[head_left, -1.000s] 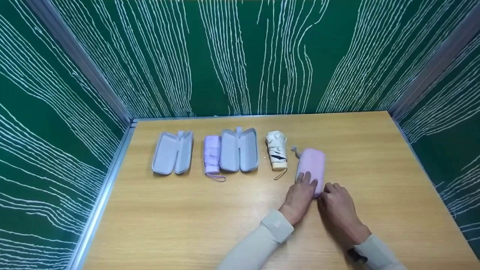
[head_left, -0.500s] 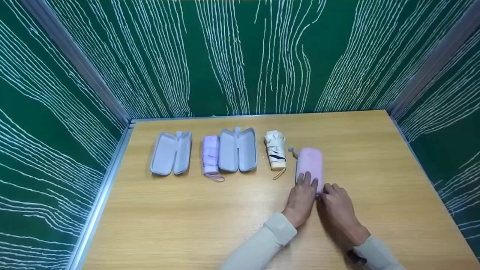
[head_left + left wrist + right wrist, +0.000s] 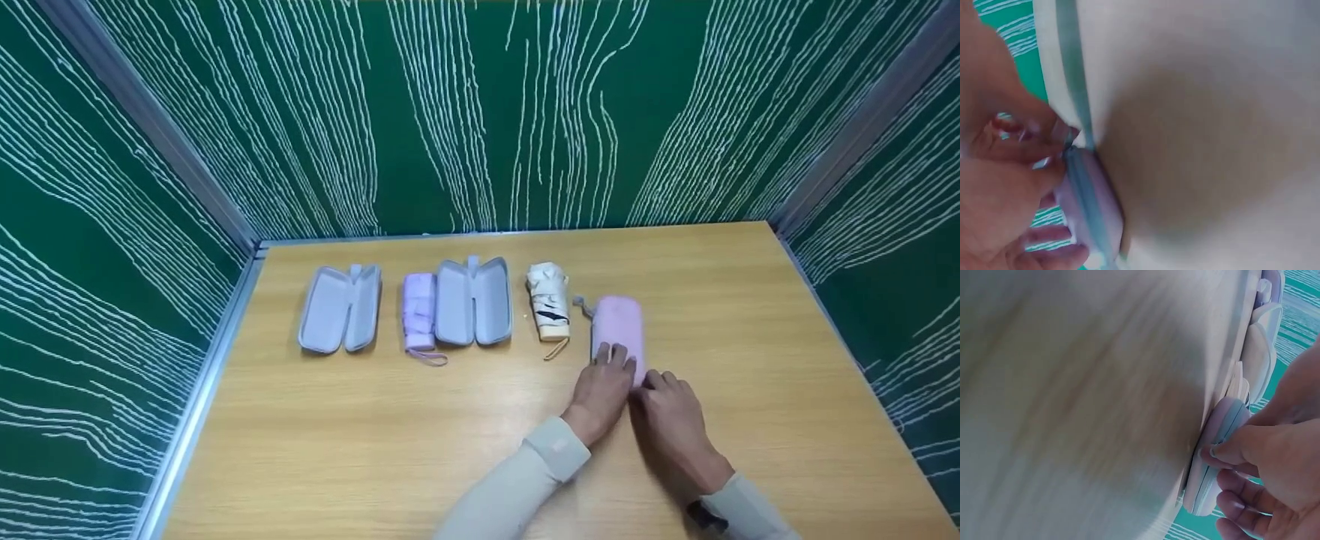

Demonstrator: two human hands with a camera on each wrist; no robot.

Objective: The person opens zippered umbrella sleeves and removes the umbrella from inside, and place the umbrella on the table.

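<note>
A pink zip case (image 3: 619, 322) lies closed on the table, with a grey strap (image 3: 582, 304) at its far left corner. My left hand (image 3: 602, 390) holds its near end, fingers spread over the top. Close beside it, my right hand (image 3: 673, 409) is at the near right corner. In the right wrist view, thumb and forefinger pinch together at the grey zip (image 3: 1203, 486) along the case's side; the pull itself is hidden by the fingers. The left wrist view shows the fingers gathered at one end of the zip (image 3: 1088, 197).
Left of the pink case lies a folded cream umbrella (image 3: 550, 300) with a wrist loop. Farther left are an open grey case (image 3: 455, 307), a folded purple umbrella (image 3: 418, 307) touching its side, and another open grey case (image 3: 328, 307). Green patterned walls (image 3: 442, 112) enclose the wooden table (image 3: 337, 435).
The head view shifts slightly, moving everything a little left. Both hands keep their places at the near end of the pink case, with hardly any visible motion.
</note>
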